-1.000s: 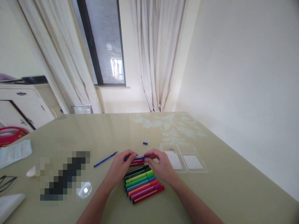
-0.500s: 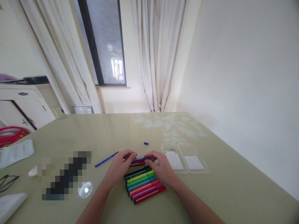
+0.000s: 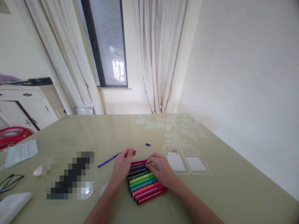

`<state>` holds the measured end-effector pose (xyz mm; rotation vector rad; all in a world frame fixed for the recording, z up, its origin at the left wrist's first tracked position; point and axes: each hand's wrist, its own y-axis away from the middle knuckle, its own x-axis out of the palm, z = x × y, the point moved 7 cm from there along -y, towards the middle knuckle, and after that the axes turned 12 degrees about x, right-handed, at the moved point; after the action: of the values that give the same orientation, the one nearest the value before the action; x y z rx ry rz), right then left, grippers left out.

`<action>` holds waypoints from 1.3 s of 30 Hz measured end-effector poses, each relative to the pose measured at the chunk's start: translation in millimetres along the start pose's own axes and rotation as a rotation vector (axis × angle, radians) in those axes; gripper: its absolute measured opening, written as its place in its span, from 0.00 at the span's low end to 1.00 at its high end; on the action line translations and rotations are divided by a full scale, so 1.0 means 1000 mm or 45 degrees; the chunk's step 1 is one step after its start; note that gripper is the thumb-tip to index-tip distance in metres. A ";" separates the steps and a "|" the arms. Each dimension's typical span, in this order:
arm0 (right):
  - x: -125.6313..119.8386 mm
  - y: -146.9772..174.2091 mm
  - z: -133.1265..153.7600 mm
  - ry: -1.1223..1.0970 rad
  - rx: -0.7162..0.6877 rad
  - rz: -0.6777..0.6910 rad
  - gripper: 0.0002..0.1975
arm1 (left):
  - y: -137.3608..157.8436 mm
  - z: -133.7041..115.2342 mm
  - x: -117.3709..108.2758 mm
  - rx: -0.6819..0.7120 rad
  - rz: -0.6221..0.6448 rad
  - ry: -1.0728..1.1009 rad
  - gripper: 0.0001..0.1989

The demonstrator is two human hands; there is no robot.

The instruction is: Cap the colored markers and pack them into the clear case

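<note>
A slanted row of felt-tip markers (image 3: 144, 183) in several colours lies side by side in front of me. Its far end has a dark red marker (image 3: 137, 162) and a dark purple marker (image 3: 139, 168), followed by a black one. The thumb and fingers of my right hand (image 3: 160, 168) are closed on the right end of the purple marker. At the row's far left end, my left hand (image 3: 123, 163) has its fingers curled, with nothing seen in them. A thin blue marker without its cap (image 3: 109, 160) lies left of that hand. Its likely cap, a small blue piece (image 3: 148, 144), rests beyond the hands.
An opened clear plastic case (image 3: 189, 169) with white paper inserts lies right of the markers. On the left are a face mask (image 3: 22, 151), glasses (image 3: 11, 182), a white object (image 3: 15, 205), a blurred dark item (image 3: 70, 177) and a shiny round object (image 3: 87, 189).
The purple marker, held by both hands beyond the row, now lies between the dark red and black markers. My left hand has come off it; the view has shifted slightly.
</note>
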<state>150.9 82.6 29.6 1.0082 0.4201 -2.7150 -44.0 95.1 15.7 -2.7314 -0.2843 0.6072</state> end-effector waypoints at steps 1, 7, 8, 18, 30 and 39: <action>-0.001 0.000 0.000 0.014 -0.015 -0.020 0.05 | 0.000 0.003 0.000 -0.025 -0.004 0.017 0.30; -0.014 -0.026 -0.003 0.266 -0.027 -0.225 0.12 | -0.001 0.003 0.010 -0.055 0.079 0.129 0.29; -0.013 -0.036 -0.005 0.342 -0.013 -0.224 0.13 | -0.002 0.002 0.006 -0.019 0.069 0.041 0.27; -0.001 -0.065 -0.026 0.805 0.223 -0.047 0.10 | 0.003 0.023 -0.066 -0.135 -0.054 -1.168 0.15; -0.039 -0.014 -0.017 -0.330 0.053 -0.238 0.07 | 0.005 -0.020 0.016 0.399 0.269 -0.211 0.11; -0.033 -0.009 -0.006 -0.367 0.027 -0.229 0.07 | 0.011 -0.026 0.019 0.401 0.321 -0.109 0.12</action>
<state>176.4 95.9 49.2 0.5936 0.4481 -2.9696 -14.7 82.9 26.9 -2.4560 0.1308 0.7653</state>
